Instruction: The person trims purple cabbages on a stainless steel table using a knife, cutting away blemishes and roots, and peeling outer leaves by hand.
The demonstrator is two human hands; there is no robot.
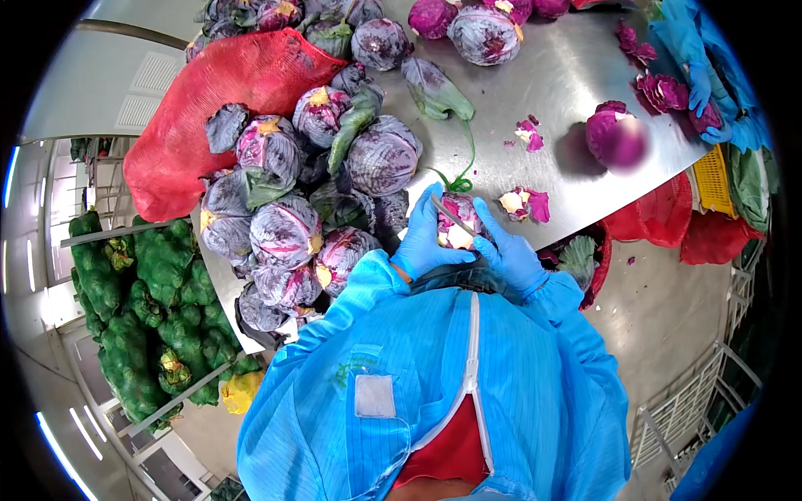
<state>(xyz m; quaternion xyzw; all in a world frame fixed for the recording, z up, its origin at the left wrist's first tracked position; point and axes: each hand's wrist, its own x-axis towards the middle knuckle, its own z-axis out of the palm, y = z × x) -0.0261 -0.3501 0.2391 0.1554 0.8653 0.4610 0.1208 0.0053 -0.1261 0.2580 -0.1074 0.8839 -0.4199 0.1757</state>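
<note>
A partly trimmed red cabbage (458,235) with pale cut patches sits between my two blue-gloved hands at the near edge of the steel table. My left hand (428,242) is closed round its left side, thumb below and fingers above. A narrow grey knife blade (452,216) lies slantwise across the top of the cabbage. Its lower right end runs into my right hand (513,255), which is closed about it on the right side of the cabbage; the handle is hidden. Right beside this hand lie purple and white leaf trimmings (525,204).
Untrimmed red cabbages (286,230) are heaped left, by a red mesh sack (219,104). A peeled cabbage (616,138) stands right on the steel table (518,83). Another person's gloved hand (700,88) is at the far right. Green-netted sacks (159,309) stand left; a leaf-filled red sack (590,260) is below the edge.
</note>
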